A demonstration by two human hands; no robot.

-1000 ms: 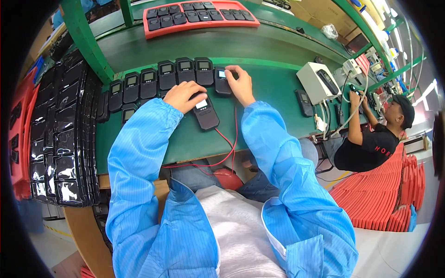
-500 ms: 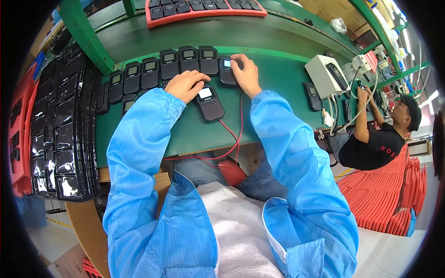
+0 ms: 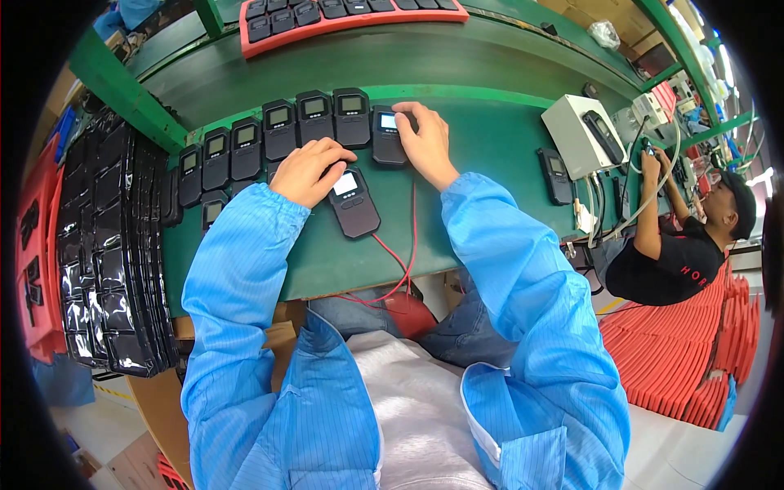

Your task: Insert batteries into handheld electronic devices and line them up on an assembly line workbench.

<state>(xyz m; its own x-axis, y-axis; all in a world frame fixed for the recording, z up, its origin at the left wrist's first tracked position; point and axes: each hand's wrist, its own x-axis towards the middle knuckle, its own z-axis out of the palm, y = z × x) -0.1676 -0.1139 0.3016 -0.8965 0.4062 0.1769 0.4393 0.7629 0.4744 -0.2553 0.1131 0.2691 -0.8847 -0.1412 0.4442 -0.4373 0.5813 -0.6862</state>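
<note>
Beside the upper left corner of a dark handheld device [image 3: 357,216] with a bright screen, my left hand [image 3: 312,170] lies palm down, its fingers stretched out and the thumb close to the screen. A red cable [image 3: 392,253] runs from the lower end of that device. My right hand [image 3: 426,145] is closed round the upper right part of a second handheld device [image 3: 390,149], also lit, with its thumb by the screen and fingers at the top edge. Another red cable hangs below this one. Both devices rest on the green bench.
To the left stands a row of similar devices [image 3: 315,118] with unlit screens. Stacked black trays [image 3: 106,253] rise at the far left. A red tray [image 3: 351,26] of devices sits on the shelf. Rightward are a single device [image 3: 555,175], a white box [image 3: 572,135] and a co-worker [image 3: 678,245].
The view has shifted slightly, so the bench items sit a little further left. My left thumb and fingers remain beside the lower device; my right hand stays on the upper device.
</note>
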